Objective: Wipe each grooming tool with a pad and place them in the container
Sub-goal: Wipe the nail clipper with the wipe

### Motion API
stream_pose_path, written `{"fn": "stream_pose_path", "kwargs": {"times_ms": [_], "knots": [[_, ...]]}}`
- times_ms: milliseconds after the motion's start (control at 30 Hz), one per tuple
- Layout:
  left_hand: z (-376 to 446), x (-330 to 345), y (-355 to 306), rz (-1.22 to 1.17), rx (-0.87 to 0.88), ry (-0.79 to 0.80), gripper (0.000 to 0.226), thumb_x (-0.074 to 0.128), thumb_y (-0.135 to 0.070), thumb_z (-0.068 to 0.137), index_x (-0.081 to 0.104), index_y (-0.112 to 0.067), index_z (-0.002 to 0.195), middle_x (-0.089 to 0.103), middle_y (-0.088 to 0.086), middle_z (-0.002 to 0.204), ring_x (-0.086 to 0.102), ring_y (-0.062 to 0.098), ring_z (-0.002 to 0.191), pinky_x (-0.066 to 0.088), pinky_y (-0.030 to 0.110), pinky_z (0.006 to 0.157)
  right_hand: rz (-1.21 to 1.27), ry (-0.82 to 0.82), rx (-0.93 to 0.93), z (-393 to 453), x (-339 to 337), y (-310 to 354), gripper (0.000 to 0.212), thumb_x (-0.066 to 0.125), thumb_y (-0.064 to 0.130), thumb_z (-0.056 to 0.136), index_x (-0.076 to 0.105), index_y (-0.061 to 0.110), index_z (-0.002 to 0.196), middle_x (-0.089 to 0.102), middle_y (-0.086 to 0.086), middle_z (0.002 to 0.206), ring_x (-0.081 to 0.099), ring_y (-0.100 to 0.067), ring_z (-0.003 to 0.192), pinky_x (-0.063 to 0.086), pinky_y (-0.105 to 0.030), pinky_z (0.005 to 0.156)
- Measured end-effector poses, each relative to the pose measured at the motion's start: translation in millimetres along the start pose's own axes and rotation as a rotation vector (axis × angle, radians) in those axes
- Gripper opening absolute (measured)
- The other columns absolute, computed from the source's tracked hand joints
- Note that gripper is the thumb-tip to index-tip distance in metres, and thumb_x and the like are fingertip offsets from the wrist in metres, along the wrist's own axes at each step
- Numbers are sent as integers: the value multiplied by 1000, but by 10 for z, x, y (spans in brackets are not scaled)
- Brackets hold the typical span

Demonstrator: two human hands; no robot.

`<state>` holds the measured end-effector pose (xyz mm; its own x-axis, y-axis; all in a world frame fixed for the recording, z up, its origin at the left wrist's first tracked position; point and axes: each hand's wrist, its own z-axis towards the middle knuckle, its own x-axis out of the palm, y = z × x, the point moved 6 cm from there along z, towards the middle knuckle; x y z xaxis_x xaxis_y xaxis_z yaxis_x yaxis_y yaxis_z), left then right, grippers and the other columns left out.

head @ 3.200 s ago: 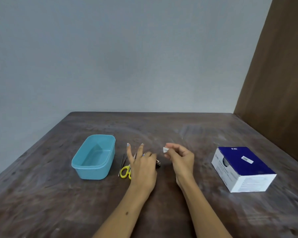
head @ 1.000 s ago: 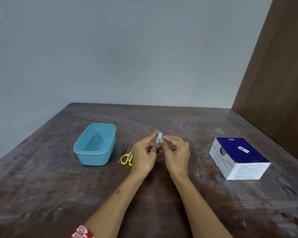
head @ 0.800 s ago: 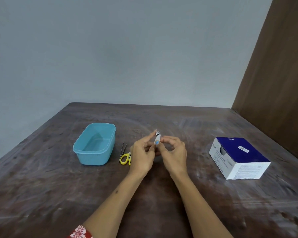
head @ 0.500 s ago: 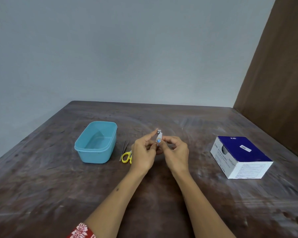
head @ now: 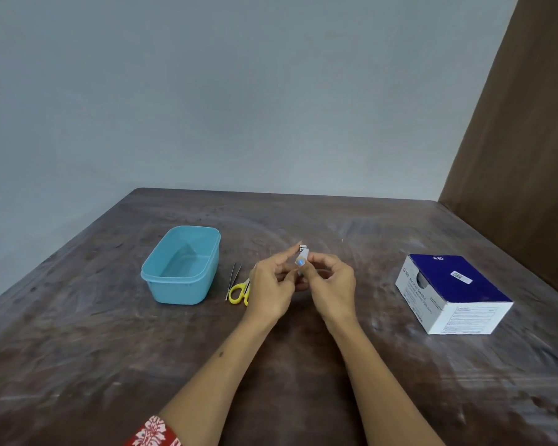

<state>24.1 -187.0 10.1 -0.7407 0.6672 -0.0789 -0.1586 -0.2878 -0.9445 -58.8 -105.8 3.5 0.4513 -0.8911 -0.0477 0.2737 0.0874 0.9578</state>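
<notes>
Head view, left hand (head: pixel 271 288) pinching nail clipper (head: pixel 302 252) upright, right hand (head: pixel 332 284) fingers pinching pad (head: pixel 300 262) against it

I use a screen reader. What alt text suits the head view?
Left hand and right hand together hold a small metal nail clipper and white pad above a brown wooden table; a light blue plastic container, yellow-handled scissors and blue-and-white cardboard box sit around.

place: plain room | cues: worn wooden table (head: pixel 110 365); bare grey wall (head: pixel 239 91)
</notes>
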Motion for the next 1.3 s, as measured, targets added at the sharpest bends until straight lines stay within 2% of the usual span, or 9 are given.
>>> {"fn": "stream_pose_path", "kwargs": {"times_ms": [100, 200, 267, 333, 533, 633, 800, 1000, 1300], "knots": [[6, -41, -26, 132, 44, -45, 45, 56, 5, 82, 62, -19, 120, 73, 0, 92, 68, 0, 78, 56, 19, 75, -125, -4, -92, -13, -32, 80, 16, 71, 14, 80, 67, 29, 78, 66, 3, 90, 64, -16, 89, 54, -33, 80], [-7, -106, -117, 169, 109, -156, 37, 66, -4, 79, 65, -17, 114, 71, -4, 99, 62, -13, 79, 47, 3, 68, -323, -26, -241, -31, -36, 158, 11, 68, 8, 81, 70, 17, 87, 62, 6, 89, 57, -14, 93, 44, -19, 83], [12, -145, -141, 168, 148, -200, 33, 70, -8, 78, 67, -16, 110, 69, -5, 95, 62, -11, 78, 45, 2, 65, -397, -30, -310, -42, -17, 184, 10, 66, 7, 81, 71, 13, 87, 61, 4, 89, 54, -13, 91, 35, -5, 79], [30, -174, -143, 174, 164, -208, 25, 71, -7, 78, 71, -16, 102, 70, -2, 90, 64, -5, 74, 47, 8, 66, -439, -13, -340, -57, 10, 199, 8, 67, 9, 82, 70, 13, 87, 59, 5, 88, 51, -11, 90, 32, -2, 76], [77, -191, -73, 129, 98, -177, 15, 67, -7, 82, 72, -12, 95, 73, 3, 90, 67, 7, 82, 55, 25, 77, -508, 24, -336, -49, 35, 154, 7, 67, 14, 83, 71, 16, 88, 61, 3, 89, 50, -12, 93, 38, -21, 80], [109, -196, -40, 42, 39, -136, 20, 61, -4, 86, 71, -12, 101, 72, 5, 94, 69, 14, 87, 56, 32, 81, -501, 20, -341, -52, 29, 168, 10, 66, 10, 82, 71, 17, 89, 60, 4, 90, 48, -10, 93, 36, -21, 81], [91, -170, -115, 94, 82, -54, 24, 65, -1, 82, 69, -12, 103, 71, 3, 93, 66, 8, 85, 54, 19, 80, -527, 20, -356, -45, 28, 180, 12, 65, 9, 84, 71, 16, 92, 58, 6, 91, 48, -11, 94, 38, -24, 82], [101, -225, -135, 25, 69, -129, 19, 61, 3, 84, 69, -5, 100, 67, -5, 82, 64, -8, 72, 50, 8, 69, -595, 66, -303, -29, 47, 117, 11, 65, 14, 85, 73, 19, 90, 62, 2, 93, 50, -16, 95, 40, -33, 86], [108, -193, -162, 1, 93, -112, 21, 60, 3, 85, 67, -4, 104, 67, -6, 82, 63, -8, 70, 51, 9, 70, -611, 34, -367, -42, 44, 159, 7, 68, 14, 83, 73, 16, 87, 63, -1, 88, 51, -17, 89, 41, -33, 80]]}}
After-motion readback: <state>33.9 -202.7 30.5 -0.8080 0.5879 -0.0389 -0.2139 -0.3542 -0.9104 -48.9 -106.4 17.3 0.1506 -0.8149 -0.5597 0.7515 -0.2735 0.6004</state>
